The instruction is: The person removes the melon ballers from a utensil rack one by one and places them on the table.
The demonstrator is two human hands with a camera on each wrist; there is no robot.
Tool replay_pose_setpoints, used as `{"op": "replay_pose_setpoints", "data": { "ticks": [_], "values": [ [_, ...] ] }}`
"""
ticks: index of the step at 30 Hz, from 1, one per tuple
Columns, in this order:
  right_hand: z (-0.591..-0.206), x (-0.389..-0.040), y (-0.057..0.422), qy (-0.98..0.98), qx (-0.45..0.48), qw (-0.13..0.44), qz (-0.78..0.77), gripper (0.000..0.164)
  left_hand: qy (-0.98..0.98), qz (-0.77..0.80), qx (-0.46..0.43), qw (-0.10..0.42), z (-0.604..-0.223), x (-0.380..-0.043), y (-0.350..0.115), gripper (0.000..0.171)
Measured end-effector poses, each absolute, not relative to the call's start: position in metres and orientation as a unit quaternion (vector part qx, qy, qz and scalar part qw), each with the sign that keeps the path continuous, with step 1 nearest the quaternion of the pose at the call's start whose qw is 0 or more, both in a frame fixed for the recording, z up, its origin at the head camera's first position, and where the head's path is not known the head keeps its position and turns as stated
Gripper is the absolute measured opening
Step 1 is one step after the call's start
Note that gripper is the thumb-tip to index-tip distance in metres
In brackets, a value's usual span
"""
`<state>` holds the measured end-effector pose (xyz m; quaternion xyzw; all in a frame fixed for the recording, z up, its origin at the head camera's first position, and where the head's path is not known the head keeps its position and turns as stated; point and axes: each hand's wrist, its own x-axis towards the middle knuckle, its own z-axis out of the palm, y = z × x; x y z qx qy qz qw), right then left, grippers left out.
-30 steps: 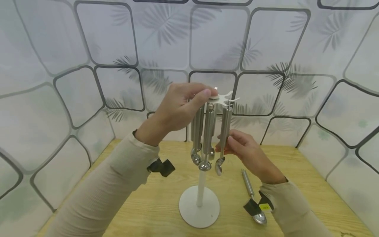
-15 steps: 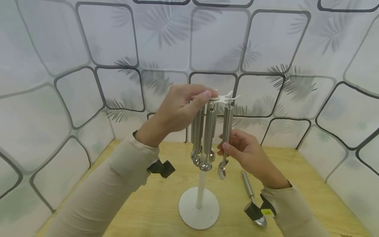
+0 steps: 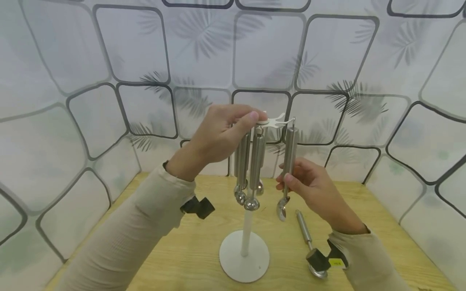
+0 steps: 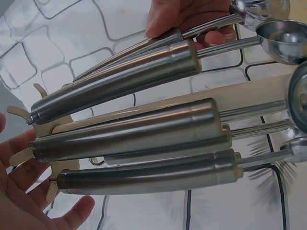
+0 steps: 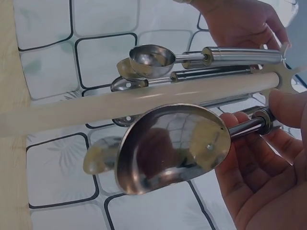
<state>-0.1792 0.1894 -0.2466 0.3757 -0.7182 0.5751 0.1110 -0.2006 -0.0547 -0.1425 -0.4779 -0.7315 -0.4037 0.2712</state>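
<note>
A white rack (image 3: 244, 242) with a round base, a post and hooked arms stands on the table. My left hand (image 3: 222, 133) grips its top, thumb and fingers around the hub. Several metal scoops (image 3: 256, 161) hang from the arms, bowls down. On the right side, my right hand (image 3: 314, 184) pinches an ice cream scoop (image 3: 290, 151) low on its metal handle. The loop at this scoop's upper end is at the tip of a hook arm. Up close in the right wrist view, its bowl (image 5: 172, 148) lies beside the post (image 5: 144, 101).
Another metal scoop (image 3: 303, 228) lies on the wooden table (image 3: 174, 250) to the right of the base, its bowl partly hidden by the right wrist's black camera mount (image 3: 317, 259). A patterned curtain (image 3: 204, 48) encloses the back and sides.
My right hand has moved the scoop rightward, away from the rack's centre, so its loop is now at the arm's outer tip. The left hand has stayed on the rack's top.
</note>
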Motion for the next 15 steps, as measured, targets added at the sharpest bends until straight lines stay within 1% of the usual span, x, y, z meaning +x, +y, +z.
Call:
{"op": "replay_pose_setpoints", "data": {
  "ticks": [9,15],
  "values": [
    [-0.250,-0.178,0.207,-0.730,0.348,0.115,0.576,0.023,-0.731,-0.396,-0.480,0.278,-0.143,-0.202,-0.054,0.031],
    [-0.261,-0.179,0.220,-0.749,0.311,0.105,0.576,0.017,-0.732,-0.398,-0.479,0.277,-0.144,-0.202,-0.054,0.030]
  ]
}}
